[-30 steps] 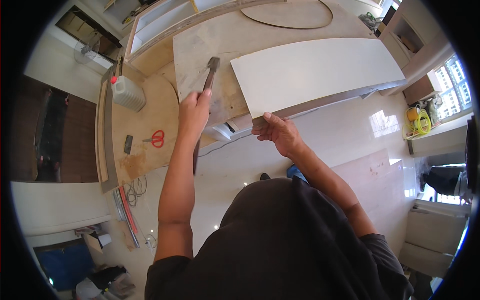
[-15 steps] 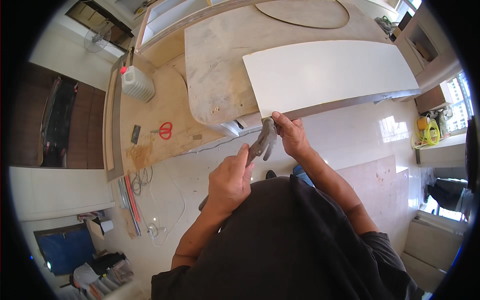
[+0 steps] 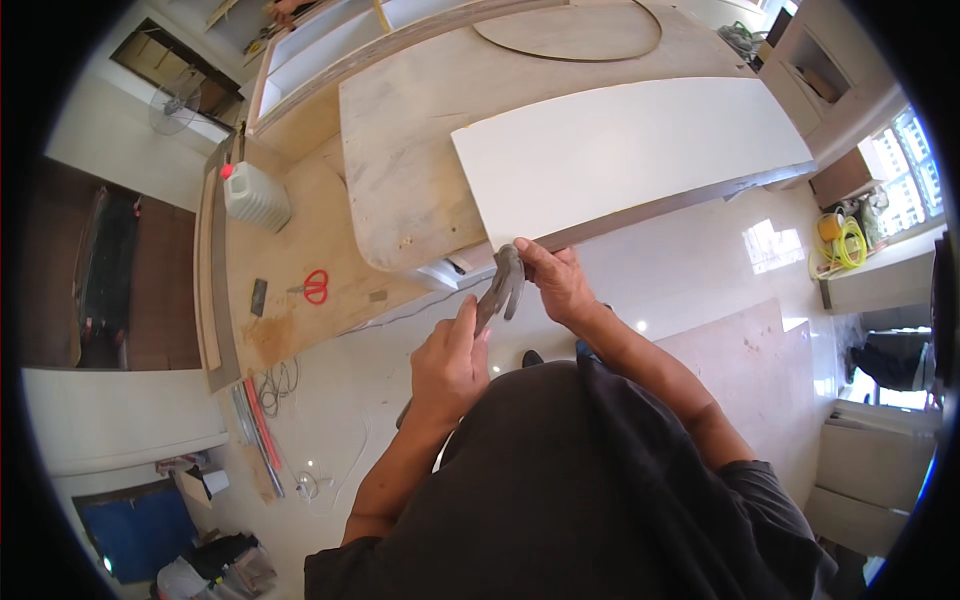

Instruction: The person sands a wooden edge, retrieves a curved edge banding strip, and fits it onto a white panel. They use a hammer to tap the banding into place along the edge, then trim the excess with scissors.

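My left hand (image 3: 447, 370) is closed around a worn dark grey metal hand tool (image 3: 503, 285). The tool has a rounded head and a prong standing off beside its shaft; its exact kind is unclear. Its head meets the near left corner of a white curved-edge panel (image 3: 630, 150). There, my right hand (image 3: 562, 285) pinches the panel's near edge, thumb on top and fingers curled at the side, close against the tool head. What lies under those fingers is hidden. The panel rests on a large wooden board (image 3: 400, 150) with a rounded corner.
A thin hoop-like strip (image 3: 590, 58) lies on the far side of the board. Left, on a lower wooden surface, are a white jug (image 3: 256, 198) with a red cap, red-handled scissors (image 3: 315, 287) and a small dark block (image 3: 259, 297). Cords (image 3: 275, 388) and tubes (image 3: 262, 425) lie on the floor.
The whole view has shifted, so the panel and board sit further left in it. Both hands keep their hold at the panel's corner, with the tool head still against it.
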Demonstrator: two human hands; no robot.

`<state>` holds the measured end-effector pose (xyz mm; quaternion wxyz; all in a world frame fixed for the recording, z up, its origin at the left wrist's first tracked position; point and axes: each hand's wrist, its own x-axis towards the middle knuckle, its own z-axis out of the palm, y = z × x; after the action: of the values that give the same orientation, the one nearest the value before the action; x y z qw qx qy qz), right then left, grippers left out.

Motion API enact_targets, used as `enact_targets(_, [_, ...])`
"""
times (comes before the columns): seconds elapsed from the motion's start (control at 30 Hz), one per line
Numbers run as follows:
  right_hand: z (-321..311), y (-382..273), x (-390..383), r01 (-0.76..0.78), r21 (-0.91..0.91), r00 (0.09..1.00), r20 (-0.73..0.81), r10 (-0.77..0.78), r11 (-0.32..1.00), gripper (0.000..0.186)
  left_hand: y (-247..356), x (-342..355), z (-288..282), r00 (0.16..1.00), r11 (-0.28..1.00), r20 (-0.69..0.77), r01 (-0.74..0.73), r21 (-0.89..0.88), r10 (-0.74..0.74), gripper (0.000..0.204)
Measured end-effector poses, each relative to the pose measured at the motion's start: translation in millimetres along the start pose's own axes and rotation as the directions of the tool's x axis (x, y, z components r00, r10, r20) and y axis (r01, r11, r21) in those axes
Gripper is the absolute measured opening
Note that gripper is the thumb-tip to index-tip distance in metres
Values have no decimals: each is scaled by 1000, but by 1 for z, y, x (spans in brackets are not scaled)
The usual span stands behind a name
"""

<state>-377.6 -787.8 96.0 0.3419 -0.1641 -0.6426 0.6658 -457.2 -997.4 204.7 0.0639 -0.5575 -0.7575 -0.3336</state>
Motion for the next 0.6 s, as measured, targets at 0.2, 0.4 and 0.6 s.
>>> enact_targets(0.2, [6,-54,-1,-402,254,911,15,412,880,42,3,-6,4,994,994,17,106,-1,-106,52])
enact_targets(0.4, [-70,-39,-3,-236,395,923,-193,332,888,57,14,11,16,999,997,25,43,-69,-42,51])
enact_targets(0.6, [-115,-68,12,-159,385,909,-303,287,909,55,50,49,29,983,976,34,-176,-129,182,56])
